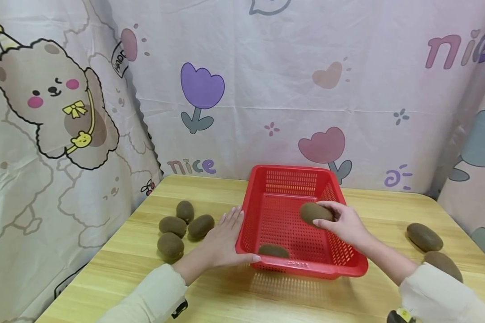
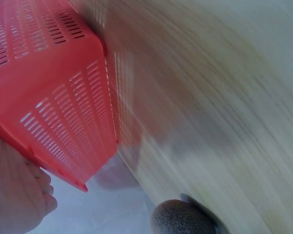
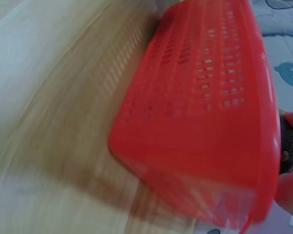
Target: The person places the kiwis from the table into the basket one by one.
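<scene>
A red plastic basket [image 1: 299,264] with slotted walls stands on the wooden table. My right hand [image 1: 345,224] grips a brown kiwi [image 1: 313,214] over the basket's inside, thumb and fingers around its right end. In the right wrist view, the basket's rim hides most of that kiwi [image 3: 288,144]. My left hand [image 1: 226,244] rests on the near left corner of the rim, fingers straight along the left side and thumb along the front edge. Another kiwi [image 1: 273,250] lies inside at the front left, partly hidden by the front wall.
Left of the basket, several kiwis [image 1: 171,246] sit grouped on the table [image 1: 210,296]. Two more, one a long kiwi [image 1: 424,237], lie at the right, the nearer partly covered by my right sleeve [image 1: 440,287]. A printed cloth [image 1: 246,89] hangs behind the table.
</scene>
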Available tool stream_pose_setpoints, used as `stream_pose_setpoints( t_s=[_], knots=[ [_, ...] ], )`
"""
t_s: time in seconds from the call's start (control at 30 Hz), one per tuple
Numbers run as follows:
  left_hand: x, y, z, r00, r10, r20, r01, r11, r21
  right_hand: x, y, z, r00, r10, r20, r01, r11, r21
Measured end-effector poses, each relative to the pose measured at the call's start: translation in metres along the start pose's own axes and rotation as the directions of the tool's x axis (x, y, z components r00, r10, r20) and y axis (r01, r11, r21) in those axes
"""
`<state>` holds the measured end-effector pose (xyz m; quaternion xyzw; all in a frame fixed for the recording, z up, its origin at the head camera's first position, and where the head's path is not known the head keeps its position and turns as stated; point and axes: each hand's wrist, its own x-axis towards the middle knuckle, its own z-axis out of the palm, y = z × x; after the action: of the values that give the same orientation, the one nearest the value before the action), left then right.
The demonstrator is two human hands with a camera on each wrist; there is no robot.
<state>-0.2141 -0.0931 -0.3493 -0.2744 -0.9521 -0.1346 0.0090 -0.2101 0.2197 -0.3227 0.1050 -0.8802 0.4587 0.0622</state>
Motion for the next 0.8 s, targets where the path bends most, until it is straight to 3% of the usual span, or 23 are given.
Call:
stream_pose_setpoints(
  t_s=[0.17, 0.43, 0.7, 0.8],
  knots=[
    [0.000, 0.000, -0.001, 1.000, 0.003, -0.007, -0.003, 1.000, 0.009, 0.003, -0.001, 0.015, 0.996, 0.031, 0.085, -0.030, 1.000, -0.003],
    [0.000, -0.001, 0.001, 1.000, 0.002, -0.009, -0.002, 1.000, 0.008, 0.003, 0.006, 0.032, 0.967, -0.043, 0.253, 0.071, 0.992, -0.106],
    [0.001, -0.002, 0.002, 1.000, 0.003, -0.003, -0.003, 1.000, 0.012, 0.000, 0.011, 0.036, 0.929, -0.056, 0.367, 0.105, 0.988, -0.115],
    [0.001, -0.002, 0.002, 1.000, 0.005, -0.001, -0.005, 1.000, 0.004, 0.000, 0.011, 0.034, 0.927, -0.051, 0.372, 0.095, 0.990, -0.103]
  ],
)
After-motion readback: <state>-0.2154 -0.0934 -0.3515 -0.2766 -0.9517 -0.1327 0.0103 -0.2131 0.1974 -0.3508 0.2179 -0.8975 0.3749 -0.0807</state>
